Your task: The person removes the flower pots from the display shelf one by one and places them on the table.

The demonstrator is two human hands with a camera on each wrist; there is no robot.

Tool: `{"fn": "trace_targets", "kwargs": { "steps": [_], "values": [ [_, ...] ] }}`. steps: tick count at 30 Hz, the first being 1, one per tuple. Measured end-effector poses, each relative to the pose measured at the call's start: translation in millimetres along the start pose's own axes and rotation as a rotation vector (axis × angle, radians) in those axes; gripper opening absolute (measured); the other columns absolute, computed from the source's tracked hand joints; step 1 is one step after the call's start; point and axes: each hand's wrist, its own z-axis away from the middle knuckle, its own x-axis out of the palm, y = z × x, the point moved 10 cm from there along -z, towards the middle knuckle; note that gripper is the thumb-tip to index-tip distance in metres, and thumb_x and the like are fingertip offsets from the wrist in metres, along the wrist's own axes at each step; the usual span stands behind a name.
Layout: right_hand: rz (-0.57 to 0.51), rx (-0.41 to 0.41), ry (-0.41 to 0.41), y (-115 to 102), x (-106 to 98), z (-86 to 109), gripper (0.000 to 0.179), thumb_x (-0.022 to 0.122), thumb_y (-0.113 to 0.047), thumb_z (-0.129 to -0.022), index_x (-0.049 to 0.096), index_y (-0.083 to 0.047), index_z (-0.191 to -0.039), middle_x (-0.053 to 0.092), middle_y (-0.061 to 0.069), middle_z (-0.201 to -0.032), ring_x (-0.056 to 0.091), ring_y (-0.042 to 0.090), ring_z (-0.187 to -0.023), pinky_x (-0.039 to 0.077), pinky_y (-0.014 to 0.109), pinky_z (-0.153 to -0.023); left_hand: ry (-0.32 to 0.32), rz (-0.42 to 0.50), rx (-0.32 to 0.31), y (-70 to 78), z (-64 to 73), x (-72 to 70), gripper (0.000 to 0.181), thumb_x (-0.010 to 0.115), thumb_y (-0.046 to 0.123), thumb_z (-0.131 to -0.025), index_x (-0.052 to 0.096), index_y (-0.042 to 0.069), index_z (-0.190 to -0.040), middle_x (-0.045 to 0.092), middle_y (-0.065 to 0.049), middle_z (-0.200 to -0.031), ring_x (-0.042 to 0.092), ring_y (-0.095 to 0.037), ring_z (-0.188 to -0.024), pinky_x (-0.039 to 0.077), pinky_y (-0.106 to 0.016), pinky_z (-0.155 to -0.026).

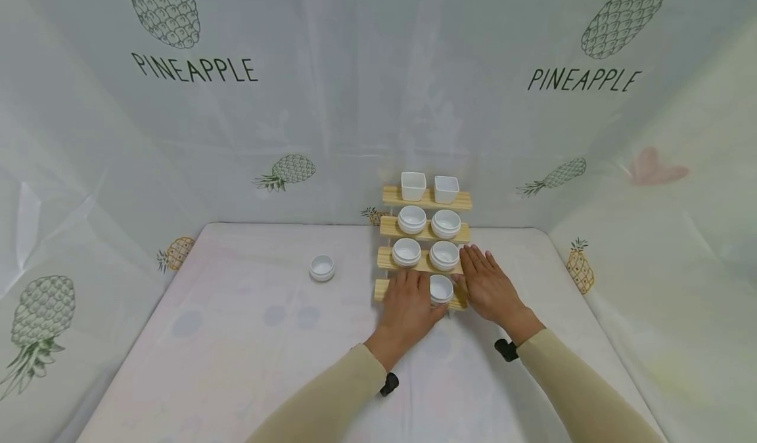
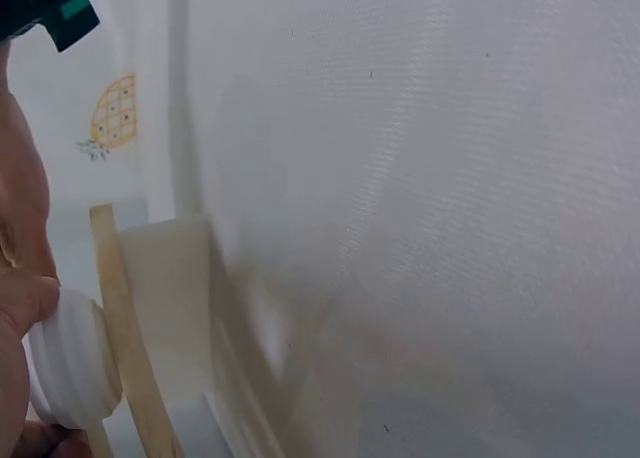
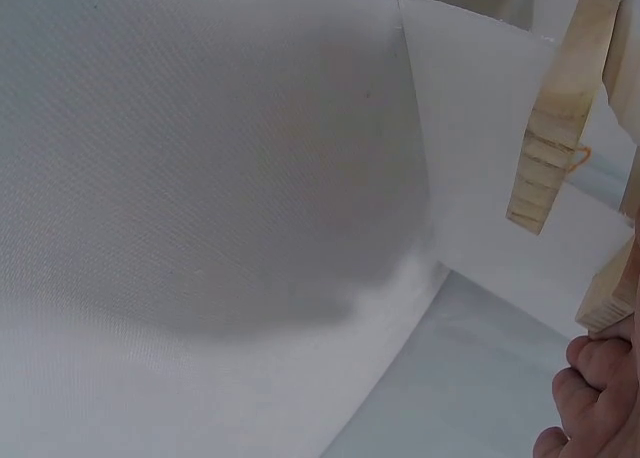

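Observation:
A tiered wooden stand (image 1: 388, 196) holds small white dishes on its steps. My left hand (image 1: 405, 308) grips a round white bowl (image 1: 441, 288) on the lowest step, its thumb at the front and fingers behind. In the left wrist view, the same bowl (image 2: 72, 363) sits against a wooden slat (image 2: 130, 338), with the thumb on its rim. My right hand (image 1: 491, 288) lies with straight fingers along the stand's right side. The right wrist view has its curled-looking fingertips (image 3: 598, 378) right at the end of a wooden slat (image 3: 610, 293).
Two square white dishes (image 1: 413, 186) stand on the top step. Round white bowls (image 1: 412, 219) stand in pairs on the two middle steps. Another round bowl (image 1: 322, 267) sits apart on the white-covered table (image 1: 236, 338), left of the stand. A pineapple-printed sheet (image 1: 367, 101) hangs behind.

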Motion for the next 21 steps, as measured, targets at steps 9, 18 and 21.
{"fn": "trace_targets", "kwargs": {
  "steps": [9,18,21],
  "values": [
    [-0.005,-0.002,0.019,0.1,0.2,0.0,0.067,0.048,-0.033,-0.112,0.031,0.013,-0.158,0.034,0.031,-0.165,0.03,0.046,-0.156,0.022,0.06,-0.127,-0.027,0.03,-0.042,-6.1,-0.6,-1.1,0.072,0.077,0.064,-0.083,0.064,0.008,-0.127,0.063,-0.006,-0.116,0.058,-0.023,-0.107,0.05,-0.038,-0.091],
    [-0.004,0.004,0.007,-1.4,0.1,-0.9,0.068,0.048,-0.035,-0.112,0.031,0.011,-0.159,0.034,0.03,-0.166,0.029,0.046,-0.157,0.021,0.059,-0.128,0.015,0.01,-0.009,-3.4,0.9,-6.2,0.071,0.078,0.066,-0.082,0.066,0.007,-0.12,0.063,-0.006,-0.109,0.056,-0.023,-0.1,0.05,-0.037,-0.086],
    [-0.001,0.008,0.001,-0.7,0.4,-0.4,0.069,0.047,-0.036,-0.112,0.031,0.011,-0.159,0.033,0.03,-0.166,0.029,0.046,-0.157,0.02,0.059,-0.128,0.006,0.008,0.016,-3.1,2.1,-5.2,0.07,0.078,0.066,-0.082,0.065,0.008,-0.12,0.062,-0.006,-0.111,0.055,-0.023,-0.101,0.048,-0.037,-0.086]
  ]
}}
